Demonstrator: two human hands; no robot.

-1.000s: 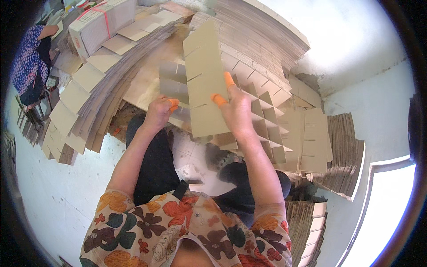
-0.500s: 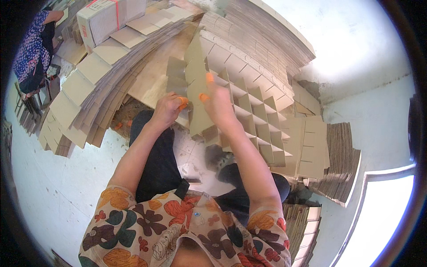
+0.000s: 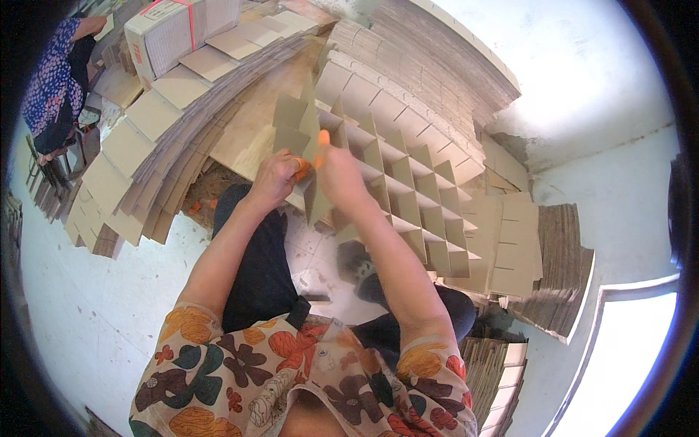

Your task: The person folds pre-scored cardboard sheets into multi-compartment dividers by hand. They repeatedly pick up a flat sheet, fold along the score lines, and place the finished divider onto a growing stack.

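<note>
A cardboard divider grid (image 3: 412, 186) with several square cells lies before me, stretching to the right. At its left end a long cardboard strip (image 3: 309, 109) stands nearly edge-on, and short crosswise flaps (image 3: 290, 113) stick out to its left. My right hand (image 3: 339, 178) is closed on the strip, its thumb and a finger in orange covers. Just left of it, my left hand (image 3: 275, 179), also with orange fingertip covers, pinches the cardboard at the near part of the strip. The fingertips of both hands are partly hidden behind the cardboard.
A fanned row of cardboard sheets (image 3: 149, 116) curves along the left, with a strapped carton (image 3: 182, 33) behind it. Slotted strips (image 3: 408, 95) are stacked beyond the grid. More stacks (image 3: 557, 247) stand at right by the wall. Another person (image 3: 54, 95) sits far left.
The long strip has swung from showing its broad face to nearly edge-on. My right hand has moved a little left, closer to my left hand, which stays almost in place.
</note>
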